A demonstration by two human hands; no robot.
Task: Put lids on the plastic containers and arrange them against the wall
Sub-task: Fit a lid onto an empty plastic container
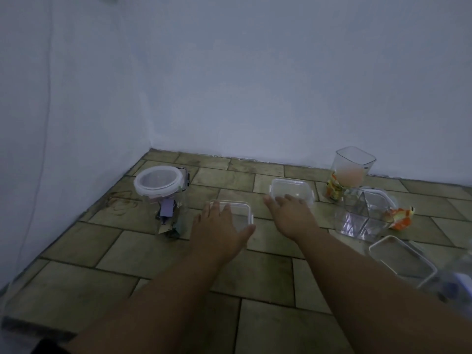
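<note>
My left hand lies with fingers spread on a small clear rectangular container with a white-rimmed lid. My right hand rests, fingers apart, on the near edge of a second lidded rectangular container. At the left stands a round clear jar with a white-rimmed lid on it and paper scraps inside. A tall square container without a lid stands near the wall at the right. A clear divided container lies in front of it. A loose white-rimmed lid lies on the floor at the right.
The floor is olive tiles, meeting pale blue walls at a corner at the back left. Orange and yellow wrappers lie beside the divided container. Another clear object shows blurred at the right edge.
</note>
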